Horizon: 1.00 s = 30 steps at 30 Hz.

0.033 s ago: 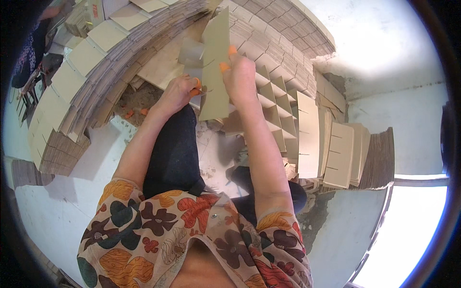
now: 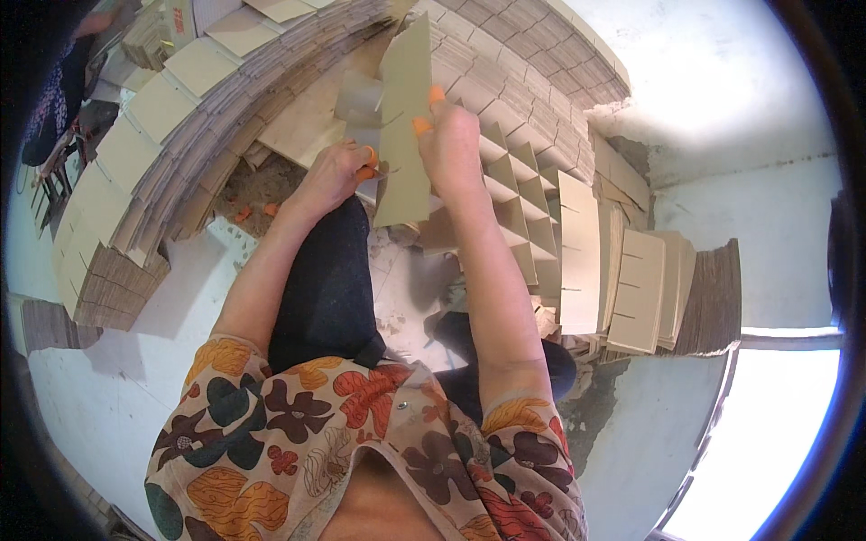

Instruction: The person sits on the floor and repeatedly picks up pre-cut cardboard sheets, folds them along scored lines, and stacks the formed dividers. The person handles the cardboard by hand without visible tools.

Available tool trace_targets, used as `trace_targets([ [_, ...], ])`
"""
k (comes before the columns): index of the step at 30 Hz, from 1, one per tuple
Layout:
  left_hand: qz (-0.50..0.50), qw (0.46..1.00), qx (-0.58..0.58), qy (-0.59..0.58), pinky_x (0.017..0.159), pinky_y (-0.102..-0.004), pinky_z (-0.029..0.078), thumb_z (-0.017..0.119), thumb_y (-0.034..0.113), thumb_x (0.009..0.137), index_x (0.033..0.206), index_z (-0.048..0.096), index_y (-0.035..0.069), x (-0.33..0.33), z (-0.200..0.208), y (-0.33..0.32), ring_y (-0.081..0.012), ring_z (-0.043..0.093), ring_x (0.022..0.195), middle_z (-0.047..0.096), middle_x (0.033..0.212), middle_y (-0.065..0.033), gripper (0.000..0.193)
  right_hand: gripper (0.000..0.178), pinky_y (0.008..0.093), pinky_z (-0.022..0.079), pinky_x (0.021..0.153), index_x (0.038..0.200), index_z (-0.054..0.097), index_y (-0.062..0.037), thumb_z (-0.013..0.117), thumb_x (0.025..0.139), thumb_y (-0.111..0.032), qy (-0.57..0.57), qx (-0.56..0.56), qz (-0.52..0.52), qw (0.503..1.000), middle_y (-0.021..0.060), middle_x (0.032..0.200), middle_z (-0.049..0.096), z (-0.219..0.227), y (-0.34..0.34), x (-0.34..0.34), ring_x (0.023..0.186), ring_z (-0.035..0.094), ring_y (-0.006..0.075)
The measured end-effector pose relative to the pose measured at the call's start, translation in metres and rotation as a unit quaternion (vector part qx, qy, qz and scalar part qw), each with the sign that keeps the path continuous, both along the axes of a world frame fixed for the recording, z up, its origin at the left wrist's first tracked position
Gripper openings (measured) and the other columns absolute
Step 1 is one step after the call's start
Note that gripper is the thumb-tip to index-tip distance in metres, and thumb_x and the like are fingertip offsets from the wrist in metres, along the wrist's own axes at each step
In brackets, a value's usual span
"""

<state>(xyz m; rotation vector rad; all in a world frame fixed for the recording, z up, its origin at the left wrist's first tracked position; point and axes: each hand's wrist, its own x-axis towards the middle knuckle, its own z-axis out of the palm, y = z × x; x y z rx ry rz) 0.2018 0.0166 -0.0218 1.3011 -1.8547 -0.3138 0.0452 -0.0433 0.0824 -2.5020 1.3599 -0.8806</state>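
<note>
A long, slotted grey-beige cardboard strip stands on edge in front of me. My right hand is closed around its right side, with orange covers on the fingertips. At the strip's left side, my left hand is pinched on a cardboard cross piece near a slot; its fingertips, also in orange covers, are partly hidden. Paler cross pieces show behind the strip's left side. Beyond my right forearm lies a cardboard divider grid with several square cells, partly covered by that arm.
Long rows of stacked cardboard strips curve along the left. More stacks rise at the far side, and slotted sheets lean at the right. Scraps lie on the floor. Another person is partly visible far left.
</note>
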Motion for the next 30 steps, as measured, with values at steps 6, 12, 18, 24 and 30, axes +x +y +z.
trace_targets([
  [6,-0.011,1.000,-0.005,-0.002,0.066,-0.0421,0.046,0.070,0.001,0.069,0.082,0.057,0.001,0.002,-0.003,0.000,-0.0343,0.058,0.077,0.059,0.077,-0.0154,0.019,0.015,0.0461,0.047,0.065,0.077,0.058,0.0073,0.067,0.069,-0.002,-0.024,-0.009,0.015,1.000,0.0285,0.072,0.058,-0.008,-0.003,0.001,0.073,0.058,0.0448],
  [12,-0.011,1.000,0.016,0.007,0.066,-0.0410,0.048,0.070,0.005,0.072,0.089,0.061,0.001,0.007,0.000,-0.003,-0.0347,0.060,0.078,0.062,0.084,-0.0150,0.020,0.007,0.0492,0.047,0.064,0.073,0.057,0.0073,0.059,0.072,0.000,0.011,0.015,0.003,1.000,0.0275,0.072,0.059,0.004,0.000,0.012,0.071,0.059,0.0433],
  [18,0.097,0.989,-0.103,0.048,0.074,-0.0414,0.048,0.063,0.006,0.076,0.095,0.063,0.003,0.027,0.011,-0.044,-0.0351,0.060,0.086,0.063,0.081,-0.0144,0.019,0.006,0.0500,0.046,0.063,0.071,0.056,0.0057,0.059,0.072,0.001,0.006,-0.028,0.008,1.000,0.0273,0.070,0.058,-0.007,0.004,0.001,0.070,0.059,0.0434],
  [24,0.115,0.972,-0.142,-0.150,0.079,-0.0430,0.047,0.060,-0.001,0.074,0.090,0.061,0.002,0.046,0.015,-0.112,-0.0353,0.059,0.092,0.063,0.086,-0.0160,0.017,0.008,0.0479,0.047,0.061,0.075,0.056,0.0060,0.059,0.075,-0.002,-0.020,0.017,-0.025,0.999,0.0267,0.067,0.057,-0.006,0.008,0.002,0.068,0.059,0.0433],
  [30,0.105,0.986,0.081,-0.098,0.070,-0.0436,0.047,0.064,0.001,0.069,0.083,0.062,0.004,0.051,-0.007,-0.130,-0.0365,0.060,0.082,0.061,0.083,-0.0195,0.014,0.011,0.0452,0.044,0.054,0.074,0.055,0.0075,0.064,0.070,0.004,-0.057,-0.016,0.027,0.998,0.0277,0.063,0.054,-0.008,0.011,-0.002,0.060,0.055,0.0437],
])
